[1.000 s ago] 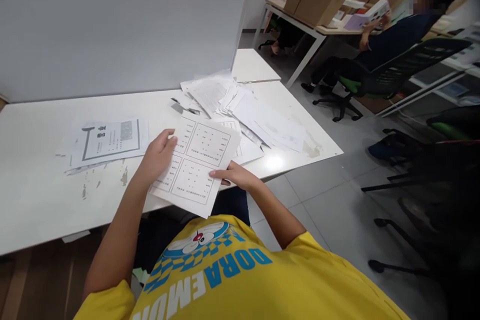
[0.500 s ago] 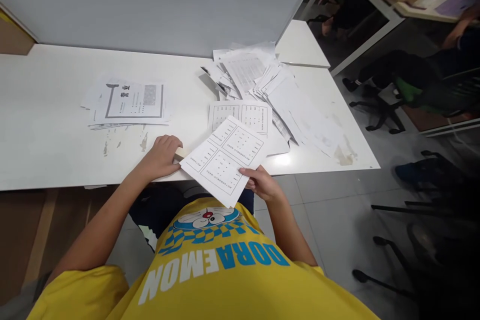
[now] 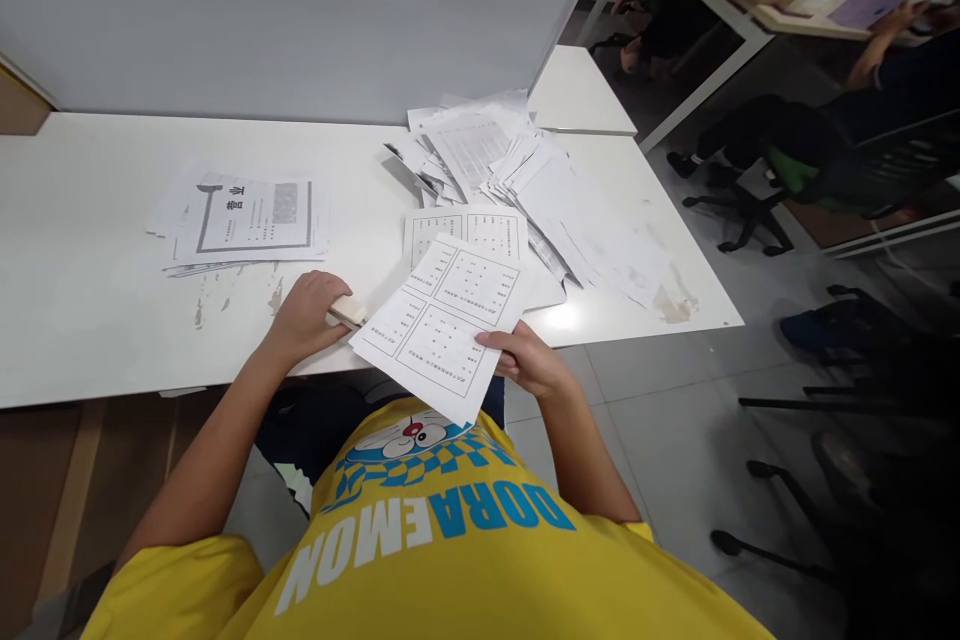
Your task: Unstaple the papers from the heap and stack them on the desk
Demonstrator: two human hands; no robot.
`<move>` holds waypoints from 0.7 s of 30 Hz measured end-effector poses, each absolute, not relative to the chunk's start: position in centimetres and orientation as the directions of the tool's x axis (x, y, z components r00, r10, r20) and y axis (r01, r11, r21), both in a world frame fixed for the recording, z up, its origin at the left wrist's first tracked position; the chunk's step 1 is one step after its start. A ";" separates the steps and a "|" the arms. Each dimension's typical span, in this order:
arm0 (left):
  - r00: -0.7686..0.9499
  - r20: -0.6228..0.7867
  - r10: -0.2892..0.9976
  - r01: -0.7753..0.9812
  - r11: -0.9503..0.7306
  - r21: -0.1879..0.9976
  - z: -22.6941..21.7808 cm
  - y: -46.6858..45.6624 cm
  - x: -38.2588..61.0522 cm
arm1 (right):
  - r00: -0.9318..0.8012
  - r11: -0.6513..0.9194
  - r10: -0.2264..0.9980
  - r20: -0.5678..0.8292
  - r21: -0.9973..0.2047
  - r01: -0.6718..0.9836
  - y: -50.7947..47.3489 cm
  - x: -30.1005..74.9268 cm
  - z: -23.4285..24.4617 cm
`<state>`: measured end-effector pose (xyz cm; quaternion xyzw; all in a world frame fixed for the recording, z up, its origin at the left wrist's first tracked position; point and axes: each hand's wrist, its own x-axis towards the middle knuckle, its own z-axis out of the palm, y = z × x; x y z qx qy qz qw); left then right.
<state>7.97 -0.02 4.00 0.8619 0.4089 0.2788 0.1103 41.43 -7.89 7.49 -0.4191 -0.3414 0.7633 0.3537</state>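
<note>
My left hand [image 3: 309, 313] is closed around a small cream stapler [image 3: 347, 310], whose front end meets the left corner of a printed sheet [image 3: 442, 320]. That sheet bears boxed forms and seems to have at least one more beneath it. On its right edge my right hand [image 3: 525, 358] pinches it, thumb on top and fingers underneath. Just behind lies another form sheet [image 3: 469, 220] with similar boxes, partly covered by the held one. Part of the stapler is hidden by my left fingers.
A stack of printed papers [image 3: 255, 220] rests on the white table [image 3: 75, 300] at left. Loose papers [image 3: 480, 150] are heaped at the back right, below a grey partition [image 3: 285, 10]. Beyond the table's right edge are office chairs [image 3: 750, 210] and a seated person [image 3: 907, 70].
The stapler now shows more between my left hand and the paper corner. My right hand keeps its grip on the sheet. The whole view has shifted slightly.
</note>
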 end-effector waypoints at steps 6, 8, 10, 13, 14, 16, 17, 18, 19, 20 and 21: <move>0.608 0.392 0.690 0.606 -0.723 0.332 5.2 -0.6 8.4 | -0.362 -0.514 0.837 -0.411 -0.817 -0.261 -7.8 41.5 8.1; 0.615 0.352 0.706 0.622 -0.709 0.333 5.6 -0.8 8.7 | -0.349 -0.511 0.842 -0.412 -0.817 -0.266 -7.8 41.5 8.5; 0.621 0.335 0.709 0.629 -0.706 0.326 5.9 -0.9 8.8 | -0.336 -0.507 0.847 -0.412 -0.816 -0.278 -7.9 41.4 8.9; 0.639 0.359 0.681 0.611 -0.732 0.301 6.1 -1.1 9.0 | -0.310 -0.502 0.856 -0.414 -0.809 -0.306 -8.0 41.4 9.2; 0.644 0.375 0.666 0.602 -0.744 0.288 6.1 -1.1 9.0 | -0.299 -0.500 0.859 -0.415 -0.806 -0.317 -8.0 41.4 9.3; 0.660 0.410 0.629 0.577 -0.775 0.259 6.1 -1.2 9.0 | -0.283 -0.496 0.864 -0.416 -0.801 -0.336 -8.1 41.4 9.3; 0.670 0.427 0.608 0.561 -0.790 0.246 6.1 -1.3 9.0 | -0.274 -0.493 0.867 -0.417 -0.798 -0.347 -8.1 41.5 9.2; 0.679 0.440 0.587 0.544 -0.805 0.235 6.2 -1.3 9.0 | -0.267 -0.490 0.869 -0.416 -0.795 -0.357 -8.2 41.5 9.2; 0.690 0.448 0.569 0.529 -0.818 0.225 6.2 -1.3 9.1 | -0.258 -0.487 0.872 -0.417 -0.793 -0.365 -8.2 41.6 9.1; 0.698 0.450 0.556 0.520 -0.827 0.216 6.2 -1.3 9.1 | -0.247 -0.484 0.874 -0.418 -0.792 -0.372 -8.2 41.6 9.1; 0.705 0.448 0.549 0.517 -0.831 0.206 6.3 -1.2 9.2 | -0.232 -0.480 0.877 -0.421 -0.792 -0.376 -8.3 41.6 9.0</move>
